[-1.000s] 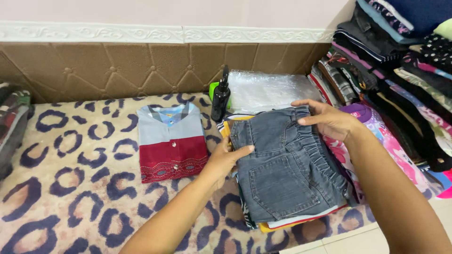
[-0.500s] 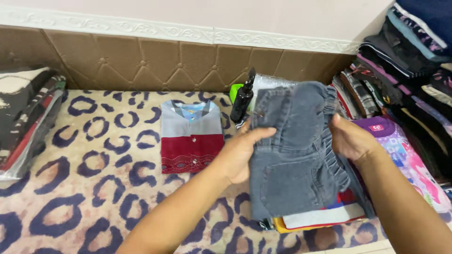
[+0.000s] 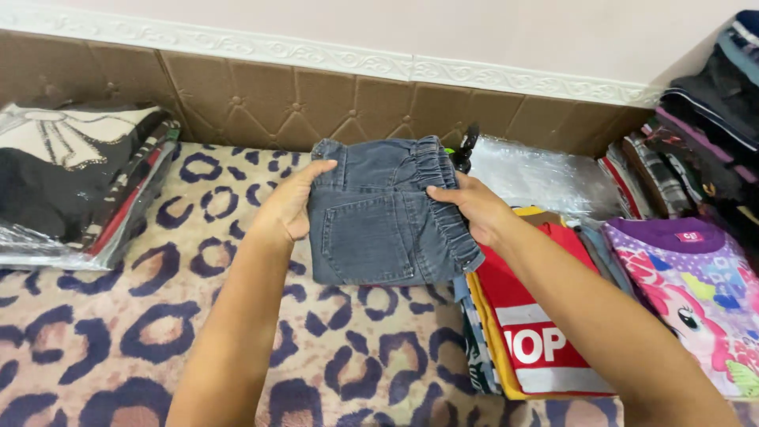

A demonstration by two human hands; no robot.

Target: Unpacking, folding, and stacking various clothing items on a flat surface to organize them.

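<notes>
Jeans [image 3: 379, 229], folded into a squat block of dark grey-blue denim, were held up above the blanket [image 3: 158, 316] in the head view, with both hands at their sides. The cloth looked stiff and finely ribbed, a stitched square pocket faced the camera, and a puckered elastic waistband ran down the edge on the right. The left hand [image 3: 288, 209] clasped the left edge of the jeans, thumb along the top corner and fingers tucked out of sight behind the fold. The right hand [image 3: 474, 207] pinched the waistband, thumb in front and fingers closed round the gathered hem.

The blanket under the jeans was plush, pale pink with dark ringed spots. Just right of the jeans and lower lay a stack of folded shirts [image 3: 538, 332], a red one with white print on top and yellow and striped edges showing beneath. Further right of the jeans sat a purple cartoon shirt [image 3: 696, 292]. Behind the jeans, to the right, lay crinkled clear plastic [image 3: 545, 178]. Well left of the jeans rested bagged clothes [image 3: 71, 182], glossy in their wrap. Beyond the jeans stood a brown padded wall panel [image 3: 261, 103] with buttoned tufts.
</notes>
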